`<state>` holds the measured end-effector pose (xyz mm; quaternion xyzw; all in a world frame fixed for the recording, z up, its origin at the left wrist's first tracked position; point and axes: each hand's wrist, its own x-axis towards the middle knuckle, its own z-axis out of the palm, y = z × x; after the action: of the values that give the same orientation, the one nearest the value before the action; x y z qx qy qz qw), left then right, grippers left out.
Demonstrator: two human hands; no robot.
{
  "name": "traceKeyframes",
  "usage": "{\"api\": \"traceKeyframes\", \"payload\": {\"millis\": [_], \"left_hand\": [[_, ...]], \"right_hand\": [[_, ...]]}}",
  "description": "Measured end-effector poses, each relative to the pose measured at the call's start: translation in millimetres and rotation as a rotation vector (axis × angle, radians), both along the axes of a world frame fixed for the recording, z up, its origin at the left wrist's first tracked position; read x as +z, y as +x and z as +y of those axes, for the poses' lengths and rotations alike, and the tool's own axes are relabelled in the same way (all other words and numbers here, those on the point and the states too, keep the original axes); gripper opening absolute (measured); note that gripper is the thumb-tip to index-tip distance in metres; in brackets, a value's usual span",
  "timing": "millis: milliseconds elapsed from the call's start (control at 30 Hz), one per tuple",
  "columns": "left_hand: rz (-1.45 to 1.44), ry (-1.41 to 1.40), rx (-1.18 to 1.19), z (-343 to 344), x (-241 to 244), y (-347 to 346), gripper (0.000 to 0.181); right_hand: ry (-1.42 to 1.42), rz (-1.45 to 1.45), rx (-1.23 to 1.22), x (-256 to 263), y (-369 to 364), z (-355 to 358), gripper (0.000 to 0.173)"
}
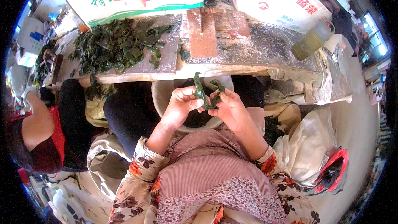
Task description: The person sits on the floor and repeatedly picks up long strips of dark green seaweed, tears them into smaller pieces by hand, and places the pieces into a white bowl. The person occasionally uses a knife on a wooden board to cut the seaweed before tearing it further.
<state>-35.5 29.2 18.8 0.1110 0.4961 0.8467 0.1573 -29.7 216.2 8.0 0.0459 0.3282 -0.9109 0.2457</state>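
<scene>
Between my two hands is a strip of dark green kelp, bent into a U or loop with both ends pointing up. My left hand pinches one side between thumb and fingers. On the other side, my right hand grips the strip near its curled end. Whether the strip is knotted at the bottom I cannot tell, as fingertips cover part of it. Below both hands stands a pale round tub with a dark inside. A heap of wet kelp pieces lies on the bench at the left.
The worn bench spans the front, with a rusty metal plate on it. Two printed cartons stand behind. A bottle of yellowish liquid leans at right. Sacks flank me. Another person's arm shows at left.
</scene>
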Motion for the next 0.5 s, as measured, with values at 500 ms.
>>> {"api": "traceKeyframes", "payload": {"millis": [500], "left_hand": [[-0.057, 0.207, 0.07, -24, -29, 21, 0.011]], "right_hand": [[0.028, 0.042, -0.056, 3, 3, -22, 0.011]]}}
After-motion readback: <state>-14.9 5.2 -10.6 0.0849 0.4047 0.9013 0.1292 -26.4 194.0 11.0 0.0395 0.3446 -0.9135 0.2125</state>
